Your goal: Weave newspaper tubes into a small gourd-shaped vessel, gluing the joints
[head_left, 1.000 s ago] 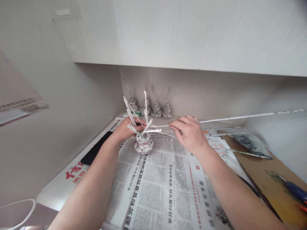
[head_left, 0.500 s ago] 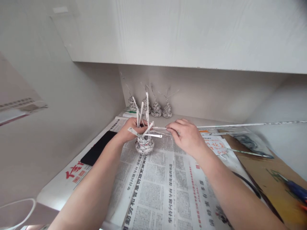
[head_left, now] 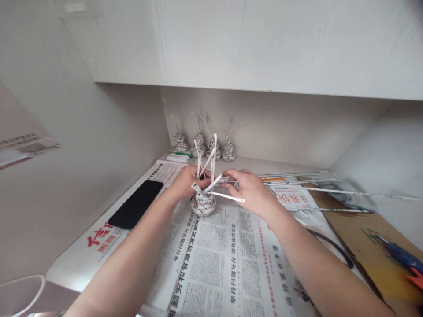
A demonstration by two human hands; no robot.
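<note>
A small woven newspaper basket (head_left: 203,204) stands on the newspaper sheet, with several rolled-paper stakes (head_left: 214,154) sticking up and outward from its rim. My left hand (head_left: 190,181) is closed on the basket's far left side, its fingers among the stakes and partly hidden by them. Close by on the right, my right hand (head_left: 244,187) pinches a long rolled paper strip (head_left: 317,190) near the basket. The strip's long end seems to trail away to the right past the hand.
Several finished woven paper pieces (head_left: 228,152) stand along the back wall. A black phone (head_left: 136,204) lies at left. More paper rolls, an orange-lettered card (head_left: 292,198), a cardboard sheet (head_left: 370,246) and a blue glue gun (head_left: 401,255) are on the right. A shelf panel (head_left: 247,53) overhangs the table.
My right hand has come nearer to the basket, and the strip's trailing end has swung lower. The basket has turned and shifted slightly right; its stakes stand at different angles.
</note>
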